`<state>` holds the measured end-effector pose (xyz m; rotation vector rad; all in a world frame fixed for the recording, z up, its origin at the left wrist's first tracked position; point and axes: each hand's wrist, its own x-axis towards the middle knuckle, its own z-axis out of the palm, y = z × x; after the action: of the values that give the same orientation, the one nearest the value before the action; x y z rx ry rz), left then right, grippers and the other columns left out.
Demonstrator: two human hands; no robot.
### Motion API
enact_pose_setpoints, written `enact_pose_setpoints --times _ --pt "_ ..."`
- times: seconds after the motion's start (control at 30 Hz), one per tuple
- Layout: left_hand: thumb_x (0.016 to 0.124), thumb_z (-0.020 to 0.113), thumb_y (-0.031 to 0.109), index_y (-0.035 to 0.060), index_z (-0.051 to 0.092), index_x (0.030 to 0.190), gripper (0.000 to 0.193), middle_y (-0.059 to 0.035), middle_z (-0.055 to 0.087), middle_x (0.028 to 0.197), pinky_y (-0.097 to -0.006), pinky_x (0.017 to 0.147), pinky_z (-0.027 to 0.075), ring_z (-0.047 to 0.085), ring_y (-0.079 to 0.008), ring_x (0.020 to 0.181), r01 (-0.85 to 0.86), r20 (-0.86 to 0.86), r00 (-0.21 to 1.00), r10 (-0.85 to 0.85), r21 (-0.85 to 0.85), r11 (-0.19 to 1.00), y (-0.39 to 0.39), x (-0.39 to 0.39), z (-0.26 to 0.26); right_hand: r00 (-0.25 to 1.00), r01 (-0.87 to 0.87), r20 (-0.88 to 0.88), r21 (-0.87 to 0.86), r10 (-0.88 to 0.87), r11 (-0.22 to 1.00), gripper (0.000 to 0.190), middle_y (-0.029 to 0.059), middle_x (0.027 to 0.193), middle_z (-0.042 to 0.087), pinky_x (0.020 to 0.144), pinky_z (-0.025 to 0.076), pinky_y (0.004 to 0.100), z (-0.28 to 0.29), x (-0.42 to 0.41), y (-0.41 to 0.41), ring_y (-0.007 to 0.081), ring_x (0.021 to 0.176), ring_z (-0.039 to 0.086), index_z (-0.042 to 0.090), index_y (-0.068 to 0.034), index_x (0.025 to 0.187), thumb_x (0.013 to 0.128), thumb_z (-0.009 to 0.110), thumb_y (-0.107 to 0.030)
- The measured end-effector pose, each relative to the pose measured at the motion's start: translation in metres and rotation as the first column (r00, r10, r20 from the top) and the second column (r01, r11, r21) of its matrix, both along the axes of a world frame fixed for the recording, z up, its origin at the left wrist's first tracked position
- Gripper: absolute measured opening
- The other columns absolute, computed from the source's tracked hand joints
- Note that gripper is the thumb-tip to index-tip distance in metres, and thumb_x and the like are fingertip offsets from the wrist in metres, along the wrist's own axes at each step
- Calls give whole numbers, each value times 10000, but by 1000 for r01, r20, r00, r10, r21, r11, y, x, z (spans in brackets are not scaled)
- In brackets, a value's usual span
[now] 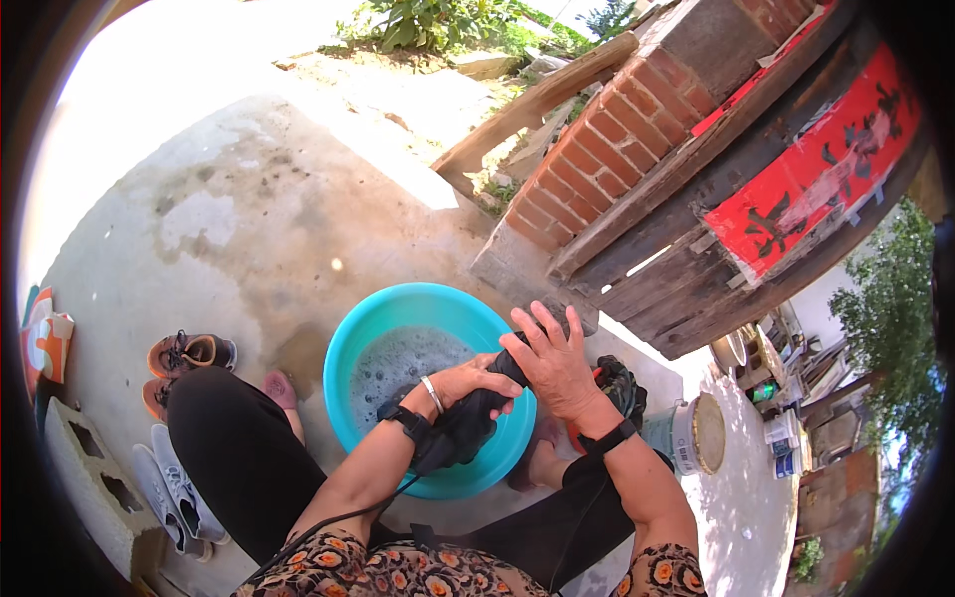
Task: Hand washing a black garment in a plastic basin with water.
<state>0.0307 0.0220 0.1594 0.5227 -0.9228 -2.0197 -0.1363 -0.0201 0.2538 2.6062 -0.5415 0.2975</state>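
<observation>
Before me stands a round turquoise plastic basin (345,313) with sudsy, greyish water (403,362) in it. A bunched, twisted black cloth (456,436) is held over the basin's right half, its lower part hanging towards the suds. My left hand (471,384) is wrapped round the cloth's narrow middle, thumb across the top. Farther up, my right hand (553,366) bears on the twisted end, its fingers stretched and spread, the palm side hidden. Whether the cloth's lower end touches the water is hard to tell.
Dark shoes (186,354), grey sneakers (179,485) and a concrete block (101,477) are at left. A bucket (683,436) and a dark patterned cloth bundle (621,384) stand right of the basin. A brick pillar (604,149) and wooden door (671,291) rise beyond. A black cable (336,519) runs along my left arm.
</observation>
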Motion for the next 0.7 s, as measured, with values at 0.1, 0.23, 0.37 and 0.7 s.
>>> enact_pose_setpoints --times 0.1,0.23,0.37,0.7 --pt "792 751 186 19 563 1061 369 -127 658 813 -272 579 531 628 -168 620 57 -24 998 -58 -22 998 4 -4 13 990 -93 -108 0 92 996 253 53 1136 577 1074 309 609 22 -3 -8 270 1194 523 586 -150 1050 799 616 -156" --pt "782 768 206 7 561 1083 416 -149 667 885 -292 652 549 654 -185 710 13 -189 982 -30 -90 996 12 0 38 996 -38 -87 -73 32 997 218 24 891 555 1016 392 577 58 2 10 234 940 569 608 -134 965 757 633 -193" --pt "755 822 202 -2 508 1306 667 -129 671 1075 -312 849 535 670 -191 915 214 -235 940 -248 -162 963 7 7 19 997 -1 -73 -174 -12 985 211 19 877 548 1006 396 580 85 7 25 233 907 555 610 -137 959 750 624 -170" --pt "636 909 214 -42 618 1197 682 -101 678 1136 -311 924 488 634 -168 1011 63 283 958 48 -372 926 -2 -7 -26 963 232 -105 -136 -247 963 266 66 858 546 820 468 449 96 3 -1 301 905 567 545 -111 912 684 632 -4"
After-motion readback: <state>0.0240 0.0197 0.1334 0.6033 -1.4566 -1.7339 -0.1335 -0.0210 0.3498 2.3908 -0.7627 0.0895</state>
